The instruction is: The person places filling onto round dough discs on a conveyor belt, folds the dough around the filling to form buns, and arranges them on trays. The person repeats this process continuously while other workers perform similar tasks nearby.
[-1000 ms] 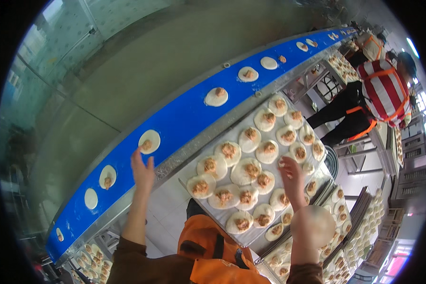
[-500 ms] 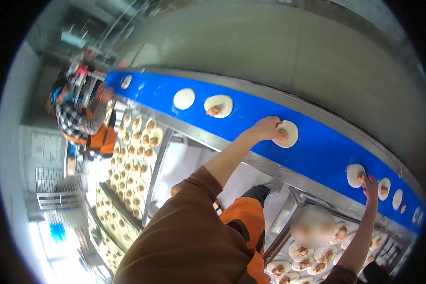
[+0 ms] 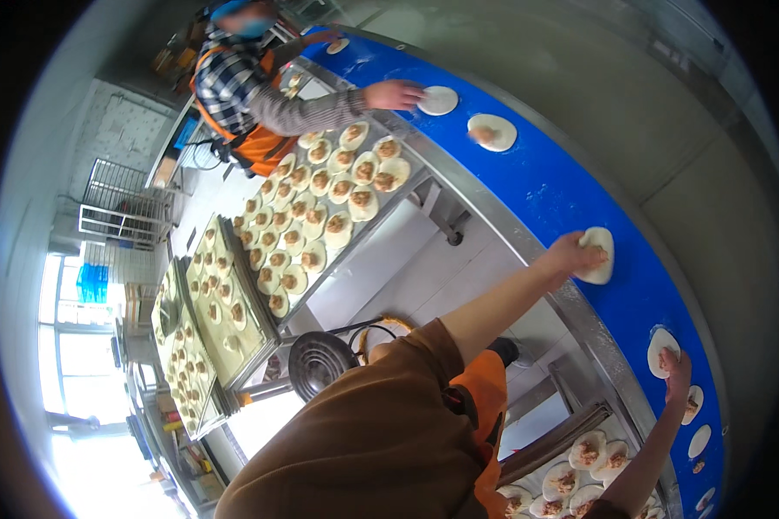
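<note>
On the blue conveyor belt (image 3: 528, 195), my left hand (image 3: 571, 256) is closed at the near edge of a round dough wrapper (image 3: 601, 266) that carries a lump of brown filling. Its fingertips are partly hidden by the filling. Farther right, my right hand (image 3: 679, 377) pinches another dough wrapper (image 3: 659, 348), also with filling, by its near side. Past it on the belt lie a filled wrapper (image 3: 693, 403) and a plain dough disc (image 3: 699, 441). To the left are a filled wrapper (image 3: 498, 128) and a plain disc (image 3: 439, 101).
A co-worker (image 3: 242, 91) in a checked shirt and orange apron stands at the far left, one hand (image 3: 395, 95) at the plain disc. Trays of filled dough rounds (image 3: 307, 212) stand left, another tray (image 3: 571, 471) at lower right. A dark round stool (image 3: 322, 365) is behind me.
The view has turned, so the belt runs more steeply and the co-worker looks nearer. The co-worker's hand now reaches the plain disc. My hands stay at their dough wrappers.
</note>
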Demonstrator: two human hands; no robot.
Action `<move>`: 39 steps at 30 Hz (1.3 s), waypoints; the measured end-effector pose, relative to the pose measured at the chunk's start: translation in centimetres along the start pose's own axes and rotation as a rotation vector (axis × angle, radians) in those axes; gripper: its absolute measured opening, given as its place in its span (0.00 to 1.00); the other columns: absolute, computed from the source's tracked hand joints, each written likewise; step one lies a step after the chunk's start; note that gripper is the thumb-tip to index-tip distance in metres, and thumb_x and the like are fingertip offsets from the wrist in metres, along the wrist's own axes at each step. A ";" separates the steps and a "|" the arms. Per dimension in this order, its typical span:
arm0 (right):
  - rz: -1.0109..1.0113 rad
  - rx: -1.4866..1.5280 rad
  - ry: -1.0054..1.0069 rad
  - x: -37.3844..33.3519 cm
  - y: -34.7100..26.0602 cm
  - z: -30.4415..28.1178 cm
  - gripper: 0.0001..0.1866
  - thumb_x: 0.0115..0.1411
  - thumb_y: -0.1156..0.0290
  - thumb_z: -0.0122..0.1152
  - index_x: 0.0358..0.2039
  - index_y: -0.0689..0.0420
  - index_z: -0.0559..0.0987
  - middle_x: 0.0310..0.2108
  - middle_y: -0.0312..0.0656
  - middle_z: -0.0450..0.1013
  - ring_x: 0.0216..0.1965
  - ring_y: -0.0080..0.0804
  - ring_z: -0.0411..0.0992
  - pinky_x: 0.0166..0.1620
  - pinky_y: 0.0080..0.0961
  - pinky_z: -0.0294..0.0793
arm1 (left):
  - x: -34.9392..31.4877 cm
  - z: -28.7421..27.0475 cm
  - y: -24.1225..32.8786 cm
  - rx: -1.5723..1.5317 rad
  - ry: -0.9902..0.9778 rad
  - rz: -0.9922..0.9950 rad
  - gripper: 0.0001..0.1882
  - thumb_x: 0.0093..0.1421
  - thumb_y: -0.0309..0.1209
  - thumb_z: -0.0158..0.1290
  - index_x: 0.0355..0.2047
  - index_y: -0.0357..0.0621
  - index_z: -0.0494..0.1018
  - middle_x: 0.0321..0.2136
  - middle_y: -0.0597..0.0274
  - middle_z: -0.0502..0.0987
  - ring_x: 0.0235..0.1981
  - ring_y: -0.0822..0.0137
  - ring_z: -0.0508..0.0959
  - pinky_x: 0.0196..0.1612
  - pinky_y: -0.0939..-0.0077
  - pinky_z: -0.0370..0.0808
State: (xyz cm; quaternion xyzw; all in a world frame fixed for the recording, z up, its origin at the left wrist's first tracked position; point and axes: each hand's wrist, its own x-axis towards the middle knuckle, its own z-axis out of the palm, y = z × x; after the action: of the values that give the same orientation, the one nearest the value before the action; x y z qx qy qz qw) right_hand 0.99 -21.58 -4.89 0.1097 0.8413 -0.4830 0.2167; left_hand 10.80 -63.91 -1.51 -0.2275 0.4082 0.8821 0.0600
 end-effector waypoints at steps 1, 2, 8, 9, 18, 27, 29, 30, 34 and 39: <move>-0.010 0.044 -0.138 -0.6 -1.0 0.8 0.33 0.54 0.63 0.72 0.56 0.62 0.70 0.42 0.41 0.75 0.46 0.31 0.73 0.49 0.32 0.74 | -1.9 0.0 -0.5 -0.132 -0.003 -0.028 0.27 0.54 0.38 0.69 0.53 0.49 0.75 0.44 0.63 0.79 0.48 0.65 0.78 0.48 0.62 0.76; -0.008 0.084 -0.246 -1.5 -1.9 1.3 0.35 0.54 0.64 0.72 0.59 0.63 0.68 0.44 0.42 0.75 0.48 0.33 0.74 0.51 0.33 0.75 | -3.9 0.2 -1.3 -0.227 0.013 -0.097 0.26 0.56 0.40 0.68 0.53 0.50 0.74 0.44 0.65 0.79 0.48 0.67 0.77 0.49 0.63 0.76; -0.147 0.155 -0.081 -13.5 0.6 6.4 0.28 0.64 0.69 0.60 0.63 0.61 0.66 0.46 0.40 0.76 0.47 0.27 0.73 0.51 0.28 0.72 | -14.6 -3.4 -4.4 -0.093 -0.291 -0.280 0.21 0.65 0.39 0.57 0.55 0.45 0.73 0.54 0.61 0.75 0.56 0.62 0.74 0.61 0.50 0.71; -0.125 0.153 -0.085 -15.6 0.8 5.8 0.28 0.64 0.70 0.61 0.63 0.62 0.66 0.45 0.41 0.77 0.46 0.27 0.73 0.50 0.28 0.73 | -15.8 -3.3 -3.8 0.055 -0.272 -0.323 0.22 0.66 0.39 0.54 0.56 0.44 0.71 0.56 0.61 0.74 0.58 0.61 0.72 0.62 0.49 0.69; 0.439 0.353 0.350 -58.9 11.9 -6.7 0.35 0.53 0.70 0.73 0.61 0.61 0.71 0.44 0.41 0.78 0.45 0.28 0.76 0.53 0.29 0.75 | -27.8 5.1 -7.1 0.538 -0.628 -0.686 0.22 0.68 0.27 0.49 0.62 0.40 0.64 0.54 0.57 0.73 0.54 0.64 0.75 0.55 0.66 0.74; 0.500 0.072 -0.116 -61.1 21.7 13.2 0.27 0.50 0.61 0.71 0.50 0.57 0.76 0.41 0.46 0.80 0.47 0.45 0.77 0.48 0.37 0.76 | -37.9 9.6 -20.5 0.973 -1.524 -0.985 0.25 0.66 0.30 0.56 0.61 0.39 0.65 0.48 0.60 0.76 0.48 0.71 0.76 0.53 0.74 0.73; 0.603 -0.131 -0.068 -60.4 22.7 15.1 0.22 0.51 0.63 0.69 0.46 0.56 0.77 0.40 0.45 0.80 0.47 0.47 0.77 0.45 0.40 0.77 | -39.6 8.6 -23.4 1.051 -1.509 -1.011 0.24 0.66 0.30 0.56 0.60 0.38 0.65 0.48 0.60 0.76 0.48 0.71 0.76 0.53 0.75 0.73; 0.621 -0.162 -0.005 -60.2 23.0 15.7 0.20 0.52 0.64 0.68 0.44 0.55 0.78 0.41 0.44 0.80 0.47 0.47 0.77 0.44 0.41 0.77 | -40.4 8.0 -24.6 1.074 -1.428 -1.060 0.23 0.66 0.29 0.55 0.60 0.37 0.66 0.48 0.60 0.76 0.49 0.72 0.75 0.53 0.75 0.73; 0.682 -0.350 0.209 -61.0 22.3 17.0 0.12 0.57 0.68 0.60 0.43 0.52 0.79 0.41 0.45 0.79 0.46 0.45 0.78 0.43 0.42 0.78 | -42.6 5.7 -28.2 1.043 -1.139 -1.082 0.21 0.66 0.30 0.54 0.57 0.35 0.67 0.45 0.56 0.76 0.47 0.69 0.76 0.51 0.72 0.74; 0.547 -0.252 0.280 -64.0 21.2 14.8 0.12 0.61 0.68 0.57 0.45 0.53 0.80 0.43 0.47 0.78 0.48 0.48 0.76 0.49 0.43 0.76 | -43.5 4.9 -29.5 1.177 -1.280 -0.724 0.23 0.63 0.29 0.56 0.56 0.32 0.66 0.47 0.49 0.76 0.48 0.60 0.77 0.52 0.68 0.74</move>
State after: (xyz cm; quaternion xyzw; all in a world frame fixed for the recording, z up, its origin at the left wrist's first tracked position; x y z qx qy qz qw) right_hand 69.63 -21.90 2.54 0.3691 0.8554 -0.2796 0.2324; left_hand 56.38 -37.37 0.44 0.2543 0.5821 0.4191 0.6487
